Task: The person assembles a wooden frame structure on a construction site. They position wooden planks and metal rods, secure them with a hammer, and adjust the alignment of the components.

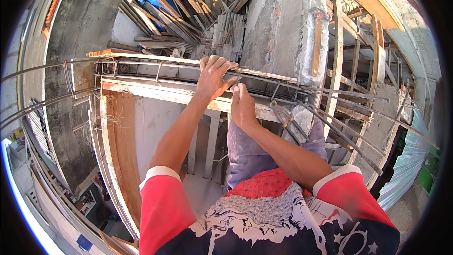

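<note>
My left hand [216,76] is closed over the top edge of the far wooden board [141,57] of a long formwork, with its thumb reaching inward. Just nearer and to the right, my right hand [244,107] is closed, its thumb and fingertips pinched beside my left thumb. Whatever lies in that pinch is too small to make out. Between the far board and the near board [155,90] runs a cage of steel rebar [179,73] with stirrups. Right of my right hand, a pair of pincers [286,119] rests by the rebar with its handles toward me.
Bare rebar ends [349,132] stick out to the right. A concrete wall [283,23] stands beyond, with a clamp [317,42] on its side. Scrap timber [179,14] is piled at the far side. Loose wire [113,118] hangs at left, and a gap drops below the near board.
</note>
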The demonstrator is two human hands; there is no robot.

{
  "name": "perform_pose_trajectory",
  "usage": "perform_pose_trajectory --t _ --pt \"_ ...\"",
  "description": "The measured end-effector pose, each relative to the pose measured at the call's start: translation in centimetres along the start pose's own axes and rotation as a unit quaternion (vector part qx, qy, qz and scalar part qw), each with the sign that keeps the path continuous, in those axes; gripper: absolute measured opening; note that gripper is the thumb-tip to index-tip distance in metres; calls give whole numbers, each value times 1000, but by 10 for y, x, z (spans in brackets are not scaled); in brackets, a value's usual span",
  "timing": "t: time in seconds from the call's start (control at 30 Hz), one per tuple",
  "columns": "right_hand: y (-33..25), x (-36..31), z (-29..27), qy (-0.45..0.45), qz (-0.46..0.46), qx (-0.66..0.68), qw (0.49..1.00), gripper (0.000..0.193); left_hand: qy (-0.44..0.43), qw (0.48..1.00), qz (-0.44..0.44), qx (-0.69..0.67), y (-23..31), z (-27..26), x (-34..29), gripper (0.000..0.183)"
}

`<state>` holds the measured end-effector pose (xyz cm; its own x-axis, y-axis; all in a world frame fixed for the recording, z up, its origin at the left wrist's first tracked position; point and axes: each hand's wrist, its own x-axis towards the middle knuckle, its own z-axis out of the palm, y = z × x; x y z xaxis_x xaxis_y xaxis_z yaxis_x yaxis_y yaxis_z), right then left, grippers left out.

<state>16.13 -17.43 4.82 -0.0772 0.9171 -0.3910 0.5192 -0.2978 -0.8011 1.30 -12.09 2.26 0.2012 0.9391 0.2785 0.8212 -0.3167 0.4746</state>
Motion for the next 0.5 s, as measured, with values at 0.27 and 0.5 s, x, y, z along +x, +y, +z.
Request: perform_pose_trajectory --t 0.27,0.5 --pt "10 -23 11 -13 -16 -9 1000 22 45 995 -15 -90 1 -18 -12 56" --pt "65 -39 37 -28 32 263 964 20 16 866 -414 -279 98 -9 -77 39"
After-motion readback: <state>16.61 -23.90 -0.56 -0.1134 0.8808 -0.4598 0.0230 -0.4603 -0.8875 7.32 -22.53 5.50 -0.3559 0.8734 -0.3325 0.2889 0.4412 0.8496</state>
